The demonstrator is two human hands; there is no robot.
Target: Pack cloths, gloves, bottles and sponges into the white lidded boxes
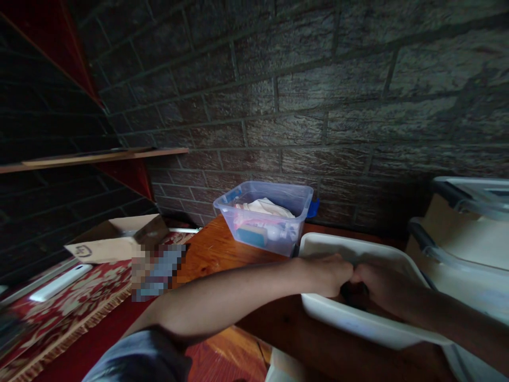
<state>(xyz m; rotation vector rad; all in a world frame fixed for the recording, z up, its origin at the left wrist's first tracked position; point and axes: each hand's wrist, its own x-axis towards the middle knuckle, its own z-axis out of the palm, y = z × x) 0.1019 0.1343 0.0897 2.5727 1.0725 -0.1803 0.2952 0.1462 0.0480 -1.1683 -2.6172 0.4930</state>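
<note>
Both of my hands meet over a white plastic bin (358, 323) on the wooden table. My left hand (332, 273) reaches in from the left with its fingers curled. Close against it, my right hand (369, 278) comes from the right, fingers also bent inward. Something dark shows just below the hands, inside the bin; its kind is too shadowed to make out. What the fingers hold, if anything, is hidden between them.
Behind the bin stands a clear bluish tub (262, 241) with cloth and a blue item inside. Lidded boxes (465, 233) are stacked at the right. An open cardboard box (119, 239) and a white bar (61, 282) lie left on a patterned cloth, below a wall shelf (99, 157).
</note>
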